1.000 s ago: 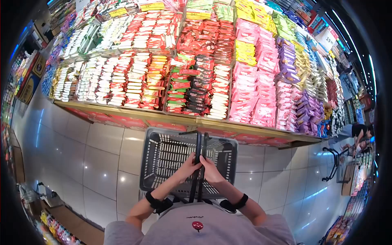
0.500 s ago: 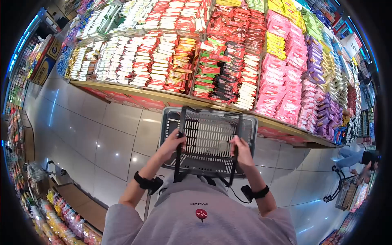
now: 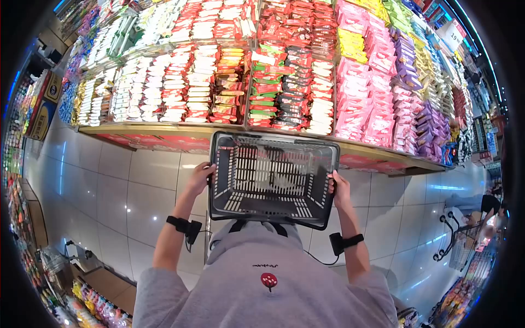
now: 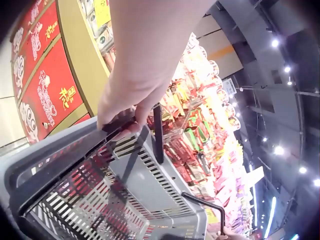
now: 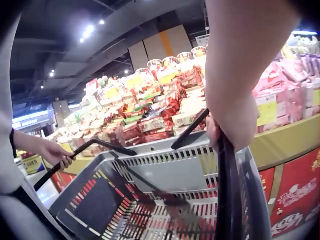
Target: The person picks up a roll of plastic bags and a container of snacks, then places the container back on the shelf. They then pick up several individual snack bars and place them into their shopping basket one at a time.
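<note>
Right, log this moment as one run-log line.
basket: empty, before snack shelf | left hand: grips its edge | right hand: grips its edge

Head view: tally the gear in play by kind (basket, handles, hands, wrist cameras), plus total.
Basket: 1
Handles: 2, left handle and right handle
Hands gripping the basket sides: 2, left hand and right hand
Wrist cameras: 2, left wrist camera and right wrist camera
Total: 7

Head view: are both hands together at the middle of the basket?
No, the left hand grips the left side of the basket and the right hand grips its right side, well apart.
</note>
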`<control>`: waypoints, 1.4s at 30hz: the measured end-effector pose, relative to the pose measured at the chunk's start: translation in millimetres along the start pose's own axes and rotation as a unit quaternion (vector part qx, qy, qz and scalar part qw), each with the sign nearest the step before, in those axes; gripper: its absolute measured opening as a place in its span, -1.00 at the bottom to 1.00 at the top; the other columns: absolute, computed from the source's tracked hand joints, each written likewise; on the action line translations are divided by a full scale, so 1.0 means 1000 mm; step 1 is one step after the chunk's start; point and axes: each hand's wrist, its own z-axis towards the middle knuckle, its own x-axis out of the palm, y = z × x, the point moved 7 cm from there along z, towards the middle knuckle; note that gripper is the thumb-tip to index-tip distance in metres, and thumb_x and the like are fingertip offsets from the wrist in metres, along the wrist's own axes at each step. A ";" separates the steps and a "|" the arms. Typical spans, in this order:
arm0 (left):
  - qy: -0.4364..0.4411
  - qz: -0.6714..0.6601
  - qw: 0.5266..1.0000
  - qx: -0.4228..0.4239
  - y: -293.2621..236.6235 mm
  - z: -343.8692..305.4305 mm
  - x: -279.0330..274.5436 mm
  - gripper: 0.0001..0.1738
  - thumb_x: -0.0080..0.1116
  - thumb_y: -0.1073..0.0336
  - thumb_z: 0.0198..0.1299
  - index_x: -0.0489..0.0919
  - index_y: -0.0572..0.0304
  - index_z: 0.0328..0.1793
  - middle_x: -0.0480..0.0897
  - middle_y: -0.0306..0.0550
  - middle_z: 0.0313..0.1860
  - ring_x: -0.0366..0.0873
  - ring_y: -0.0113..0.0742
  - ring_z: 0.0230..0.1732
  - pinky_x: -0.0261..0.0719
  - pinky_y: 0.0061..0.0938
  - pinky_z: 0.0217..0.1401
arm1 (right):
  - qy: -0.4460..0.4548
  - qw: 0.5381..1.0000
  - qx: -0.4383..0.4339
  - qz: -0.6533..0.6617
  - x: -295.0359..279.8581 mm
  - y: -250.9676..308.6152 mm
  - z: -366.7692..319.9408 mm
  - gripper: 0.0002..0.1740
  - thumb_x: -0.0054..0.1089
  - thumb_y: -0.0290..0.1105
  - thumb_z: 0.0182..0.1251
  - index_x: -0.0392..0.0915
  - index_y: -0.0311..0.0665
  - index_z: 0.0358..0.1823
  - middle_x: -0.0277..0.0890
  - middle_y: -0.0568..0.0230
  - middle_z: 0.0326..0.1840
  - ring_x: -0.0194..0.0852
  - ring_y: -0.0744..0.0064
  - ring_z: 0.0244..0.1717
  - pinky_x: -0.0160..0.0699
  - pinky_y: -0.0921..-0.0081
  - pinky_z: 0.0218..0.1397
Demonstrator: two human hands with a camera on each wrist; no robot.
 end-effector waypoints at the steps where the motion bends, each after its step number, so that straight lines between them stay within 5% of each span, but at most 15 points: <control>1: -0.013 0.007 1.000 -0.002 0.001 0.005 -0.003 -0.86 0.09 0.28 0.20 0.46 0.18 -0.31 0.42 -0.29 -0.57 0.36 -0.51 -0.58 0.37 -0.60 -0.52 | -0.005 1.000 -0.013 -0.005 -0.001 0.002 0.010 -0.69 0.10 -0.16 0.27 0.49 -0.30 -0.35 0.18 0.51 -0.65 0.05 0.67 -0.67 0.02 0.69 -0.62; 5: -0.120 0.141 0.983 0.017 0.032 0.038 -0.038 -0.79 0.13 0.23 0.18 0.45 0.23 -0.31 0.43 -0.29 -0.60 0.36 -0.51 -0.61 0.36 -0.59 -0.54 | -0.045 0.998 -0.019 -0.039 -0.020 -0.011 0.033 -0.67 0.10 -0.16 0.26 0.49 -0.33 -0.36 0.33 0.41 -0.61 0.25 0.63 -0.62 0.19 0.67 -0.60; 6: -0.167 0.217 0.962 0.019 0.046 0.052 -0.052 -0.69 0.19 0.18 0.12 0.42 0.28 -0.24 0.48 -0.11 -0.45 0.44 -0.34 -0.48 0.42 -0.47 -0.43 | -0.096 0.992 -0.035 -0.077 -0.032 -0.021 0.042 -0.67 0.11 -0.16 0.26 0.48 -0.35 -0.37 0.37 0.36 -0.60 0.30 0.61 -0.62 0.23 0.67 -0.61; 7: -0.243 0.354 0.897 0.101 0.033 0.046 -0.046 -0.66 0.20 0.17 0.10 0.41 0.29 -0.21 0.46 -0.03 -0.37 0.44 -0.26 -0.42 0.42 -0.42 -0.37 | -0.145 0.981 -0.052 -0.115 -0.035 -0.016 0.041 -0.66 0.11 -0.17 0.26 0.47 -0.37 -0.37 0.41 0.32 -0.59 0.34 0.59 -0.61 0.27 0.66 -0.62; 9: -0.365 0.586 0.678 0.251 0.015 0.026 -0.013 -0.59 0.22 0.15 0.07 0.39 0.32 -0.15 0.44 0.13 -0.22 0.45 -0.11 -0.28 0.43 -0.33 -0.25 | -0.228 0.925 -0.117 -0.282 -0.031 -0.008 0.036 -0.69 0.15 -0.23 0.22 0.42 -0.38 -0.25 0.47 0.18 -0.55 0.44 0.34 -0.54 0.41 0.45 -0.47; 10: -0.357 0.557 0.712 0.235 0.013 0.025 -0.014 -0.55 0.21 0.15 0.06 0.37 0.31 -0.06 0.34 0.28 -0.05 0.37 0.12 -0.14 0.37 -0.21 -0.10 | -0.262 0.880 -0.157 -0.364 -0.024 -0.006 0.033 -0.67 0.17 -0.25 0.20 0.40 -0.38 -0.20 0.46 0.15 -0.52 0.45 0.27 -0.51 0.41 0.39 -0.42; 12: -0.337 0.442 0.794 0.244 0.018 0.026 -0.030 -0.55 0.20 0.14 0.07 0.37 0.27 -0.04 0.37 0.29 -0.08 0.40 0.14 -0.19 0.39 -0.18 -0.12 | -0.295 0.806 -0.253 -0.446 -0.004 0.001 0.016 -0.52 0.23 -0.26 0.11 0.29 -0.38 -0.04 0.43 -0.04 -0.28 0.45 0.02 -0.28 0.39 0.22 -0.20; 14: -0.255 0.322 0.899 0.152 0.064 0.061 -0.075 -0.58 0.06 0.05 0.17 0.37 0.25 -0.04 0.47 0.35 -0.17 0.46 0.20 -0.25 0.41 -0.12 -0.14 | -0.335 0.703 -0.337 -0.530 0.006 0.018 -0.008 -0.49 0.24 -0.24 0.09 0.28 -0.40 -0.04 0.38 -0.10 -0.16 0.43 0.04 -0.16 0.38 0.22 -0.14; 15: -0.225 0.364 0.894 0.134 0.065 0.058 -0.071 -0.57 -0.01 0.03 0.21 0.37 0.28 -0.06 0.49 0.35 -0.21 0.48 0.21 -0.26 0.42 -0.11 -0.16 | -0.351 0.644 -0.376 -0.566 0.010 0.020 -0.018 -0.48 0.25 -0.23 0.08 0.27 -0.41 -0.05 0.36 -0.13 -0.10 0.42 0.05 -0.10 0.37 0.22 -0.11; 18: -0.170 0.471 0.857 0.121 0.046 0.037 -0.044 -0.49 -0.32 -0.04 0.33 0.35 0.35 -0.14 0.54 0.34 -0.31 0.52 0.25 -0.24 0.43 -0.09 -0.20 | -0.253 0.775 -0.216 -0.537 -0.053 -0.045 0.029 -0.54 0.23 -0.25 0.09 0.30 -0.43 -0.12 0.45 -0.09 -0.26 0.49 0.05 -0.26 0.43 0.21 -0.21; 21: -0.171 0.439 0.876 0.101 0.049 0.044 -0.045 -0.51 -0.31 -0.03 0.33 0.35 0.35 -0.16 0.54 0.35 -0.29 0.51 0.25 -0.23 0.43 -0.09 -0.20 | -0.184 0.854 -0.088 -0.479 -0.067 -0.058 0.041 -0.64 0.20 -0.27 0.11 0.34 -0.43 -0.25 0.48 -0.03 -0.52 0.51 0.03 -0.43 0.41 0.24 -0.38; 24: -0.202 0.402 0.883 0.135 0.035 0.029 -0.039 -0.52 -0.28 -0.02 0.33 0.33 0.36 -0.19 0.52 0.28 -0.38 0.50 0.19 -0.31 0.42 -0.15 -0.25 | -0.180 0.838 -0.172 -0.485 -0.063 -0.041 0.023 -0.69 0.16 -0.27 0.13 0.36 -0.41 -0.33 0.45 0.08 -0.68 0.48 0.09 -0.60 0.38 0.26 -0.51; 27: -0.206 0.384 0.885 0.165 0.023 0.011 -0.034 -0.52 -0.28 -0.02 0.34 0.31 0.37 -0.22 0.49 0.24 -0.45 0.48 0.15 -0.38 0.41 -0.19 -0.29 | -0.192 0.881 -0.126 -0.414 -0.042 -0.008 -0.016 -0.67 0.15 -0.25 0.14 0.35 -0.42 -0.35 0.46 0.02 -0.60 0.49 0.09 -0.53 0.37 0.25 -0.46; 34: -0.181 0.444 0.868 0.128 0.001 -0.002 -0.016 -0.55 -0.32 0.01 0.36 0.29 0.34 -0.21 0.49 0.38 -0.41 0.46 0.33 -0.30 0.38 -0.07 -0.30 | -0.186 0.816 -0.150 -0.527 -0.047 -0.004 -0.008 -0.64 0.09 -0.22 0.18 0.36 -0.46 -0.27 0.49 -0.15 -0.46 0.47 -0.16 -0.35 0.38 0.12 -0.33; 42: -0.172 0.441 0.867 0.155 -0.018 -0.017 -0.014 -0.56 -0.32 0.02 0.35 0.28 0.34 -0.24 0.49 0.39 -0.44 0.44 0.38 -0.32 0.36 -0.02 -0.30 | -0.189 0.794 -0.157 -0.556 -0.044 0.020 -0.029 -0.63 0.12 -0.25 0.16 0.41 -0.49 -0.24 0.51 -0.16 -0.48 0.49 -0.15 -0.36 0.43 0.11 -0.31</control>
